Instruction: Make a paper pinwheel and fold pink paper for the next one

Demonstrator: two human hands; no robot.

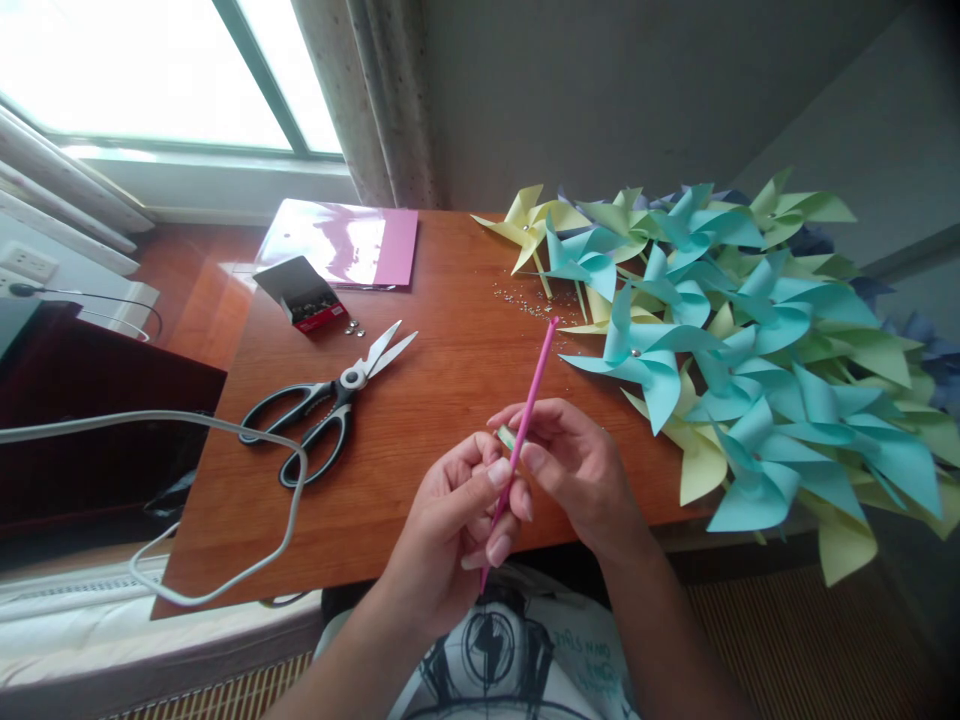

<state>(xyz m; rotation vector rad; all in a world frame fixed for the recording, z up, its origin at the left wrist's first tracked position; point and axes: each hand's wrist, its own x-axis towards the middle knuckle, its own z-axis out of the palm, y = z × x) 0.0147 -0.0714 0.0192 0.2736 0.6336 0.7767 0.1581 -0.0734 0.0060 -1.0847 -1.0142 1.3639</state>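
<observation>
My left hand (pixel 469 510) is closed around the lower part of a thin pink paper stick (pixel 534 390), which slants up and to the right above the table's front edge. My right hand (pixel 574 465) pinches a small whitish-green piece (pixel 507 437) against the stick, its thumb touching the pink shaft; what the piece is I cannot make out. Right of my hands lies a large heap of paper pinwheels, with a turquoise pinwheel (pixel 634 350) nearest the stick's tip. Black-handled scissors (pixel 352 378) lie with blades parted to the left of my hands.
On the wooden table (pixel 442 330), a small open red box (pixel 311 305) holds metal bits, with a few more beside it. Behind it lies pink paper in a clear sleeve (pixel 337 245). Tiny scraps (pixel 525 300) are scattered by the pinwheels. A white cable (pixel 296 510) loops over the left edge.
</observation>
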